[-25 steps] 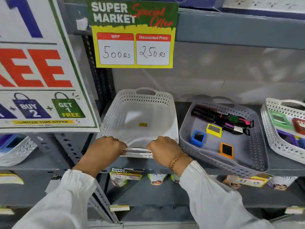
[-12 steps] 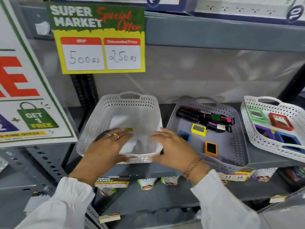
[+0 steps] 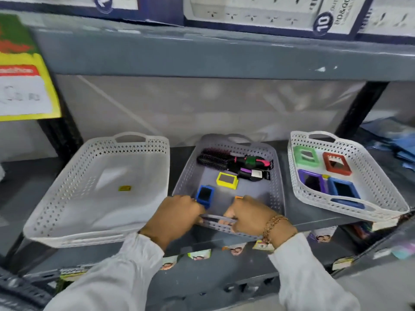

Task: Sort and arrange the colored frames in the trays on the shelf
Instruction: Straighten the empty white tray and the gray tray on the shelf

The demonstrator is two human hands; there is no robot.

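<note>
Three perforated trays stand side by side on the grey shelf. The left white tray [image 3: 67,191] holds only a small yellow sticker. The middle grey tray [image 3: 275,173] contains a yellow frame [image 3: 226,180], a blue frame [image 3: 204,195], an orange frame [image 3: 238,197] mostly hidden behind my right hand, and hairbrushes [image 3: 226,162]. My left hand [image 3: 177,215] and my right hand [image 3: 249,215] both grip this tray's near handle. The right white tray [image 3: 372,173] holds a green frame [image 3: 305,156], a red frame [image 3: 336,163], a purple frame [image 3: 312,182] and a blue frame [image 3: 343,189].
A yellow price sign [image 3: 24,90] hangs at the upper left. Boxed goods [image 3: 258,12] sit on the shelf above. Small product packs [image 3: 198,254] line the lower shelf. A dark upright post [image 3: 359,108] stands behind the right tray.
Both hands left the left white tray and moved right to the grey tray's near handle. The view has swung right, so the price sign now sits at the left edge.
</note>
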